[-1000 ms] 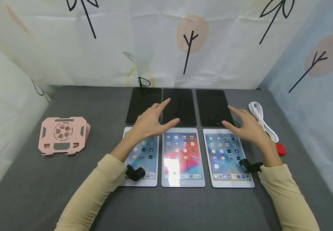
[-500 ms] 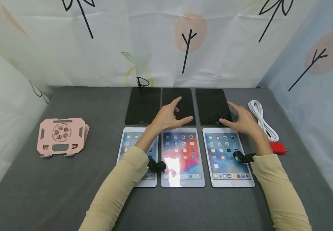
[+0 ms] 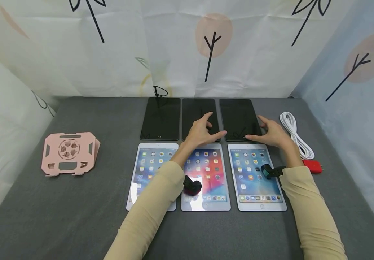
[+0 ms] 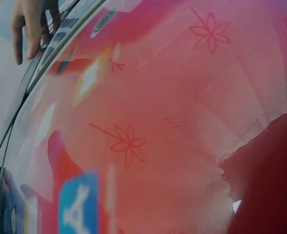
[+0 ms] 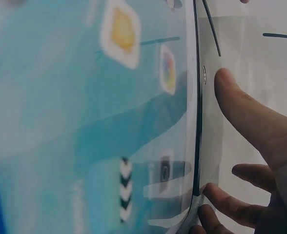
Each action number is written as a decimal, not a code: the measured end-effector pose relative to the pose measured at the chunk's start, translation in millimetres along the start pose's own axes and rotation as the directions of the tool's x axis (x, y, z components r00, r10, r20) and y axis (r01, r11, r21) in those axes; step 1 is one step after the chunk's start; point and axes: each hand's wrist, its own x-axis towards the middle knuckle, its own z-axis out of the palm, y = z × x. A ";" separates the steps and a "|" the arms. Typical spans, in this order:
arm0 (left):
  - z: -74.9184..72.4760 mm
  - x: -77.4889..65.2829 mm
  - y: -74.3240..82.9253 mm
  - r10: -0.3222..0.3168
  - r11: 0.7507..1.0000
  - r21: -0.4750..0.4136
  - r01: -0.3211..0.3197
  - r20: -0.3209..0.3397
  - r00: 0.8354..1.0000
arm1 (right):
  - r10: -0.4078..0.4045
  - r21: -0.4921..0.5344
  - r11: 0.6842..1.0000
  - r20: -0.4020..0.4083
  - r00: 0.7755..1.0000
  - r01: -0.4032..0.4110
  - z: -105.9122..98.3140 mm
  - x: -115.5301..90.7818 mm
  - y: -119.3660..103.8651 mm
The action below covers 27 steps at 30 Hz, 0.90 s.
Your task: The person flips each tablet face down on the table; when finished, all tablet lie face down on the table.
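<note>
My left hand (image 3: 200, 134) hovers with thumb and index finger spread over the lower part of the middle dark tablet (image 3: 196, 107). Its thumb tip points at the lower left corner of the right dark tablet (image 3: 238, 117). My right hand (image 3: 272, 134) has its thumb at that tablet's lower edge and its other fingers along the right edge. In the right wrist view the right hand's spread fingers (image 5: 231, 202) are close to the thin dark edge. A lit screen (image 4: 173, 97) fills most of the left wrist view. Three white tablets with lit screens include the middle one (image 3: 207, 155), partly under my left forearm.
Left of the row lies a folded pink stand (image 3: 87, 150) with cut-outs. A coiled white cable (image 3: 289, 125) and a red plug (image 3: 312, 166) are at the right. The left dark tablet (image 3: 161, 122) lies at the back by the cloth wall (image 3: 174, 43).
My left hand has moved right, from between the left and middle dark tablets towards the right one. The right hand has moved slightly left, closer to that tablet's corner.
</note>
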 end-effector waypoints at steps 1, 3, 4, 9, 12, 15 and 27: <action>2.8 0.9 1.4 -0.002 1.000 0.012 0.002 0.007 1.000 | 0.007 -0.004 1.000 0.008 1.000 -0.007 -0.1 0.7 0.8; 8.2 2.5 4.9 -0.003 0.999 0.050 0.002 0.028 1.000 | 0.019 -0.011 1.000 0.020 1.000 -0.019 0.2 1.9 2.2; 10.7 3.2 6.8 -0.006 0.997 0.076 0.003 0.036 0.999 | 0.028 -0.015 1.000 0.025 0.999 -0.027 0.3 2.2 2.7; 20.1 6.3 13.7 -0.037 0.978 0.208 0.026 0.049 0.998 | 0.049 -0.004 0.999 0.036 0.998 -0.049 2.1 3.6 2.7; 23.1 7.6 14.1 -0.050 0.966 0.257 0.034 0.055 0.997 | 0.063 0.006 0.998 0.048 0.997 -0.063 2.7 3.9 2.0; 25.6 9.2 13.7 -0.052 0.953 0.302 0.032 0.060 0.997 | 0.084 0.005 0.996 0.058 0.995 -0.085 3.0 3.3 2.3; 32.9 9.1 17.5 -0.067 0.895 0.445 0.043 0.039 0.997 | 0.068 0.082 0.994 0.052 0.996 -0.072 5.6 4.0 3.7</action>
